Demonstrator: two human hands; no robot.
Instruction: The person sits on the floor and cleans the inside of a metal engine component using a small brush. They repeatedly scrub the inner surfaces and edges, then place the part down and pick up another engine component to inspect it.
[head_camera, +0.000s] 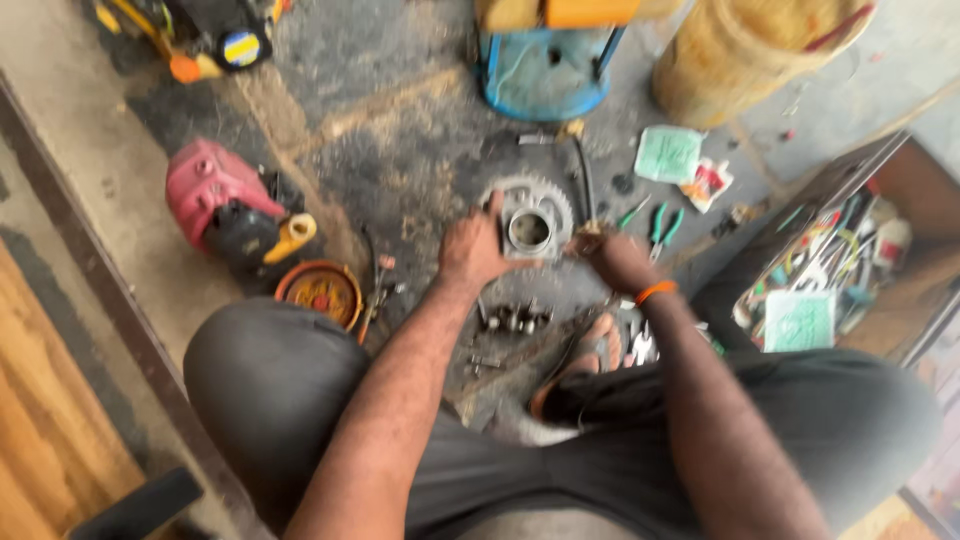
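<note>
My left hand (472, 248) is closed on the rim of the toothed sprocket hub (533, 222), thumb up along its left edge and fingers wrapped under, so the grey metal wheel with its round centre bore stands tilted just above the stained concrete floor (400, 130). My right hand (612, 258) sits at the hub's right edge with its fingers (585, 243) curled tight there; the blur keeps me from telling whether they pinch the hub itself or some small part against it. An orange band (656, 291) rings that wrist. Directly beneath my hands lies a row of small metal sockets and bolts (515, 320), and my sandalled foot (585, 362) rests just right of them, between my knees. To the right of the hub, near my right hand, lie green-handled pliers (662, 228), with a pale green packet (668, 153) farther back. An open toolbox (845, 265) crammed with tools stands well off to the right. On my left sit a round orange tin (322, 291), a yellow-spouted black jug (262, 245) and a red engine cover (212, 183). Behind the hub are a blue stool base (545, 80) and a yellow bucket (745, 60).
</note>
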